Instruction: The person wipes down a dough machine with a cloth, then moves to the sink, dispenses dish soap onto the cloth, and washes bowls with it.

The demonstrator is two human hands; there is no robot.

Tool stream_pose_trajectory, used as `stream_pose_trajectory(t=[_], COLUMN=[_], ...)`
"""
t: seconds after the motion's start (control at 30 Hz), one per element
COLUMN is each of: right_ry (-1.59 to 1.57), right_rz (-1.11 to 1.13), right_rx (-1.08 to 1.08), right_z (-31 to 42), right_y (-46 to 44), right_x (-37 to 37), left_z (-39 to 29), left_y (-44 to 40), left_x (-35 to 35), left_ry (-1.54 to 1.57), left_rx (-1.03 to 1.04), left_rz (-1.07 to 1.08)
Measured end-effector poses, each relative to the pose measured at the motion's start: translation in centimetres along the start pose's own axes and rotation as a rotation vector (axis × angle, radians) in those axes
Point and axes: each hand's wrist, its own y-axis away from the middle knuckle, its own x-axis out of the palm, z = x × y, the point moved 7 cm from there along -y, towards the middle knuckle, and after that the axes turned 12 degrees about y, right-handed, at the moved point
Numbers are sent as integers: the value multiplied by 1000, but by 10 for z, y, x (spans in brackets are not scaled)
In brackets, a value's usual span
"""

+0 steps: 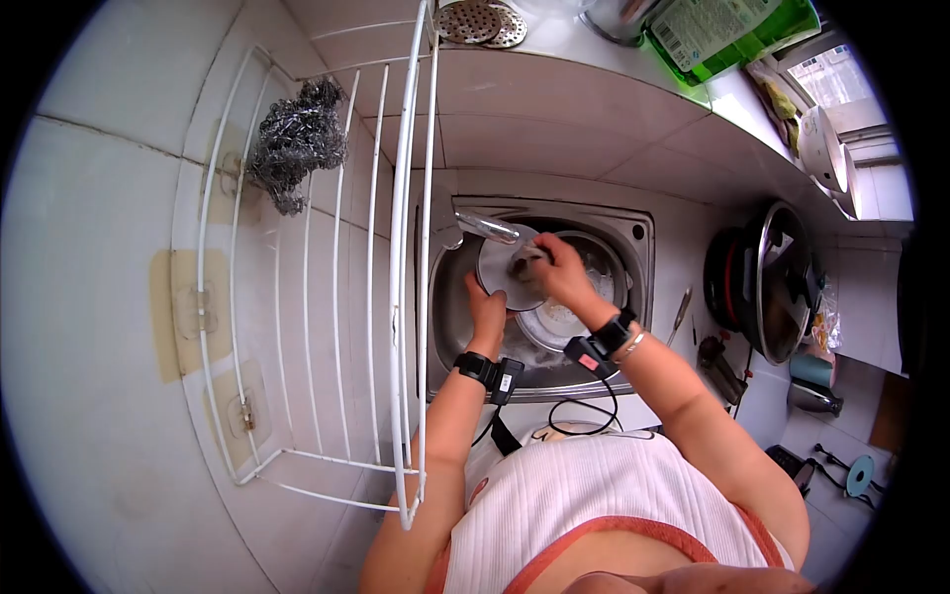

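Over the sink [442, 342], my left hand [487, 307] grips the lower left edge of a white bowl [497, 265], its fingers wrapped round the rim. The bowl is tilted, with its inner side toward me. My right hand [562, 272] is closed on a small grey-brown wad [527, 259] pressed against the inside of the bowl; its exact kind is hard to make out. Just above the bowl ends the spout of the faucet [487, 227]. Beneath my hands a metal basin [616, 259] sits in the sink, with a whitish dish [539, 332] partly hidden by my right hand and wrist.
A white wire rack [399, 247] on the left wall juts out near my left arm, with steel wool [299, 144] on it. A green bottle [727, 35] lies on the ledge above. To the right stand a pan with a glass lid [777, 282] and a knife-like tool [681, 315].
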Motion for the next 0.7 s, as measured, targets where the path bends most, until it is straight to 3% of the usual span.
stream_pose_trajectory(t=[0.1, 0.2, 0.43, 0.5, 0.53, 0.6, 0.7], right_ry=[201, 393, 745, 170, 173, -665, -538], right_rz=[-62, 77, 59, 72, 77, 179, 150], right_rx=[-100, -114, -349, -48, -50, 393, 318], right_z=[-30, -53, -47, -79, -70, -61, -54], right_y=[-6, -13, -17, -31, -30, -18, -20], right_x=[24, 55, 59, 45, 39, 31, 20], left_z=[0, 16, 22, 22, 20, 21, 19], left_y=[-4, -8, -7, -8, -10, -12, -12], left_x=[3, 1, 2, -1, -3, -6, -5], left_ry=[-79, -40, -48, -82, -92, -97, -50], left_rx=[-57, -142, -106, -124, -114, -100, -108], left_rz=[35, 58, 79, 62, 66, 44, 69])
